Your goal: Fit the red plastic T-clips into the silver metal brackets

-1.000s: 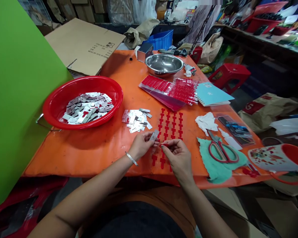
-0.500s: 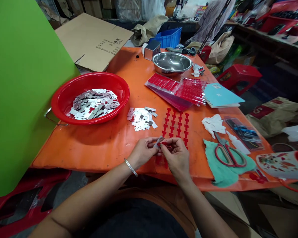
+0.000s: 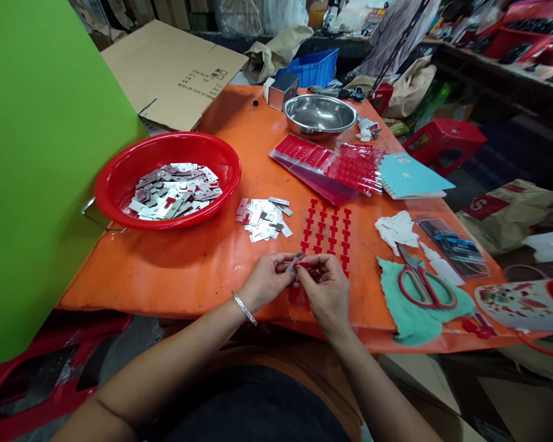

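Observation:
Over the front of the table, my left hand [image 3: 270, 277] is closed on a small grey metal plate [image 3: 294, 262]. My right hand [image 3: 326, 285] pinches a small red sticker [image 3: 301, 266] against that plate; the fingers partly hide both. Beneath and beyond my right hand lies a clear sheet with rows of red T-shaped stickers [image 3: 320, 230]. A loose pile of small metal plates [image 3: 263, 220] sits left of this sheet. Farther left, a red basin [image 3: 105, 184] holds many similar plates [image 3: 177, 190].
Red sticker sheets [image 3: 322, 162], a steel bowl [image 3: 320, 116] and a light-blue notebook [image 3: 412, 176] lie farther back. At right are scissors [image 3: 424, 285] on a green cloth [image 3: 399, 307], crumpled tissue [image 3: 396, 230] and a mug [image 3: 511, 304]. A green panel [image 3: 41, 153] borders the left.
Both hands stay almost in place, with the plate and the red sticker still between them. The view has shifted very slightly.

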{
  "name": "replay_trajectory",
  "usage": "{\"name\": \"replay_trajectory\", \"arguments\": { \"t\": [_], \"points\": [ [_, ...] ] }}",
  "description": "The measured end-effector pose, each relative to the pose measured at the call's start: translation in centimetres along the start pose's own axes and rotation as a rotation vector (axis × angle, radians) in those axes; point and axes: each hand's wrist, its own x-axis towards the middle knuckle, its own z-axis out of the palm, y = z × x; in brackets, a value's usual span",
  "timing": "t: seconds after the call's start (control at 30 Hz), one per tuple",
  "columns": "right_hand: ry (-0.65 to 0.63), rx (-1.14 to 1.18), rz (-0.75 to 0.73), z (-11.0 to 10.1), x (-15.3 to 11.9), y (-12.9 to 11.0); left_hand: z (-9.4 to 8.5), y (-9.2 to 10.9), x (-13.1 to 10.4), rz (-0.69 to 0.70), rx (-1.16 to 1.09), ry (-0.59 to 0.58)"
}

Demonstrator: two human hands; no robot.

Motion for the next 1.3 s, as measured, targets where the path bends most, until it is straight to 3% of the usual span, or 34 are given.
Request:
{"name": "replay_trajectory", "arguments": {
  "t": [0.37,0.67,0.83,1.3],
  "points": [
    [0.027,-0.113,-0.104,-0.1,-0.4,0.1,-0.2,0.1,-0.2,0.048,0.003,-0.050],
    [-0.052,-0.081,-0.115,-0.4,-0.9,-0.2,-0.3,-0.4,0.0,0.092,0.047,0.000],
    [0.041,-0.232,-0.242,-1.0,-0.1,-1.2,-0.2,-0.6,-0.2,0.101,0.056,-0.006],
    [-0.030,-0.080,-0.075,-1.4,0.9,-1.2,0.1,-0.6,-0.5,0.117,0.089,-0.043]
  ]
}}
